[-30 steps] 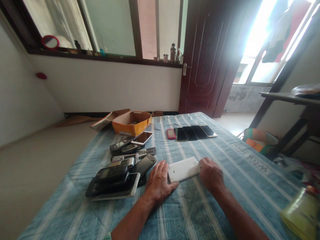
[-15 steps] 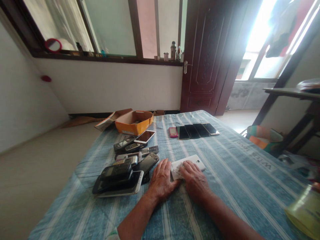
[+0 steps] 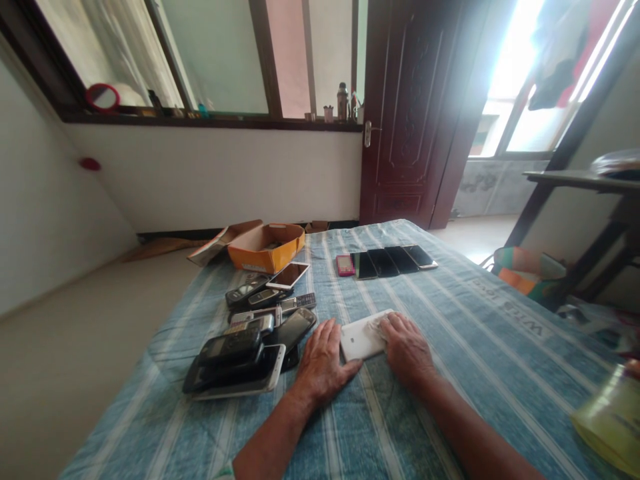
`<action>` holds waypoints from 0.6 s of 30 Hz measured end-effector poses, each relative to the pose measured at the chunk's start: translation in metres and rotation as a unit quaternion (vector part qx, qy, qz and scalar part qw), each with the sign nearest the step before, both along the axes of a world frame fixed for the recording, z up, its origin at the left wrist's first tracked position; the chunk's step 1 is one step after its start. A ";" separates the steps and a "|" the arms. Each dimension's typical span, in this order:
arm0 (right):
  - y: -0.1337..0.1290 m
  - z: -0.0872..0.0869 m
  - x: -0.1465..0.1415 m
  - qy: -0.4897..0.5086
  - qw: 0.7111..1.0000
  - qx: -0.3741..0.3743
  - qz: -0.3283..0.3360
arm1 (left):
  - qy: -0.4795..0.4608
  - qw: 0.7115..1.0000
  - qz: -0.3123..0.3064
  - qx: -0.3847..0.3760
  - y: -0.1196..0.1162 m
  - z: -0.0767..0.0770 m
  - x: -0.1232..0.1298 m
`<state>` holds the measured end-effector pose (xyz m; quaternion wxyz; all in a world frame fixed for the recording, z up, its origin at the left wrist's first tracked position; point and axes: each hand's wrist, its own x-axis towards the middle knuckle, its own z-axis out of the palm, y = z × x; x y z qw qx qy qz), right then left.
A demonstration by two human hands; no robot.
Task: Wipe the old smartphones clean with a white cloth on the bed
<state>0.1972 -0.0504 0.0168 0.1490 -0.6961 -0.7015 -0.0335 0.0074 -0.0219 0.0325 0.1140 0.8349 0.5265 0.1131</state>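
Observation:
A white smartphone (image 3: 361,339) lies on the striped cloth, its back facing up. At its left end rests my left hand (image 3: 323,360), open, with fingers stretched out and thumb along the phone's near edge. My right hand (image 3: 407,347) is closed on a crumpled white wipe (image 3: 376,325) and presses it against the right part of the phone's back. The fingers cover part of the wipe and that end of the phone. Left of my left hand is a heap of old mobile phones (image 3: 231,347), some stacked on one another.
An open orange box (image 3: 270,259) stands behind the heap. Farther back, several dark-screened phones (image 3: 387,262) lie in a row beside a small pink-edged item (image 3: 345,265). A yellow translucent container (image 3: 607,420) sits at the right edge. The striped cloth (image 3: 465,400) covers the surface.
My right hand has slid to the right across the phone with the wipe, uncovering the middle of its back. My left hand stays at the phone's left end. The view has shifted slightly.

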 end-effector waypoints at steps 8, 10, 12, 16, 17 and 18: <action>0.000 0.004 0.001 0.009 1.000 0.000 0.009 | -0.008 1.000 0.001 0.013 0.002 -0.003 -0.001; 0.000 0.004 0.000 0.011 1.000 -0.003 0.010 | -0.003 1.000 0.003 0.009 0.002 -0.002 -0.001; 0.000 0.004 0.000 0.014 1.000 -0.005 0.010 | 0.004 1.000 0.003 0.005 0.001 0.000 -0.001; 0.000 0.004 -0.001 0.024 1.000 -0.002 0.013 | -0.002 1.000 0.002 0.009 0.001 0.000 -0.003; 0.000 0.003 -0.001 0.027 1.000 0.000 0.014 | -0.005 1.000 0.001 0.010 0.002 0.000 -0.004; 0.000 0.003 -0.002 0.031 0.999 0.003 0.013 | -0.005 1.000 0.001 0.005 0.003 0.000 -0.005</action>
